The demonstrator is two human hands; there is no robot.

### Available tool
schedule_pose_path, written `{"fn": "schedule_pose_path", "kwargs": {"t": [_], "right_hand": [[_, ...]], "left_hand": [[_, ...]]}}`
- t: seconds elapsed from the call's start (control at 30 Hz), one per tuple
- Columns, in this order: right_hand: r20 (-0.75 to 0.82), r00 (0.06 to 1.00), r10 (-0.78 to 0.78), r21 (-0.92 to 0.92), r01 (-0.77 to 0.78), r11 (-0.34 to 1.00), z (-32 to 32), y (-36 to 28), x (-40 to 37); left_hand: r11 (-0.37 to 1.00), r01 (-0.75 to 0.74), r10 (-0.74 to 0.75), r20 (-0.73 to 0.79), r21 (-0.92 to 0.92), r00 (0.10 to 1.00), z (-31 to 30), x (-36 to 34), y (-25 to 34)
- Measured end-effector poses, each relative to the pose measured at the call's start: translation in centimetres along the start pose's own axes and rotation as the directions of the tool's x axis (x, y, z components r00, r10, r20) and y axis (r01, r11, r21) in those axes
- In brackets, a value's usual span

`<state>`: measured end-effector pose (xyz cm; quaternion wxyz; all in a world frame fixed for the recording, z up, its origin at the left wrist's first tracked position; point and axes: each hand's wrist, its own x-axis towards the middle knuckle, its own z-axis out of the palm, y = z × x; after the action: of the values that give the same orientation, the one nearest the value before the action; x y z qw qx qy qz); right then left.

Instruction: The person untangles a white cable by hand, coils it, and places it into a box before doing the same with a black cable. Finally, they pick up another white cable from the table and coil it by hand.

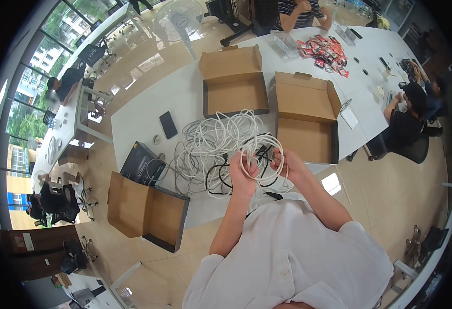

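Note:
A looped coil of white cable is held in front of my chest, over the near edge of the table. My left hand has its fingers wrapped round the coil's left side. My right hand is closed on the coil's right side, fingers bent inward. Just beyond and to the left spreads a tangled pile of white and grey cables, touching or overlapping the coil in this view. Some black cable runs through the pile near my left hand.
Open cardboard boxes stand at the far side, right and near left. A dark printed box, a black phone and a tape roll lie left. Red packets are heaped at the far end, near other people.

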<state>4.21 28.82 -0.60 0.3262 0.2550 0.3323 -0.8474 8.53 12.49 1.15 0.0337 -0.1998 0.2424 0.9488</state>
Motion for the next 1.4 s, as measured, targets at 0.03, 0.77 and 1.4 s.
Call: {"fn": "schedule_pose_path", "kwargs": {"t": [0.03,0.77,1.4], "right_hand": [[-0.004,1.0,0.018,0.06,-0.017,0.998,-0.2,0.1,0.0],[-0.014,0.903,-0.429,-0.268,0.41,0.872,-0.8,2.5,-1.2],[0.222,0.678,-0.7,-0.579,0.67,0.465,0.0,0.5,-2.1]], "left_hand": [[0.999,-0.032,0.031,0.07,0.014,0.997,-0.2,0.0,-0.1],[0.868,-0.237,0.289,-0.056,0.436,0.956,-0.2,0.8,2.4],[0.992,-0.039,0.022,0.139,0.117,0.99,-2.1,1.2,4.2]]}}
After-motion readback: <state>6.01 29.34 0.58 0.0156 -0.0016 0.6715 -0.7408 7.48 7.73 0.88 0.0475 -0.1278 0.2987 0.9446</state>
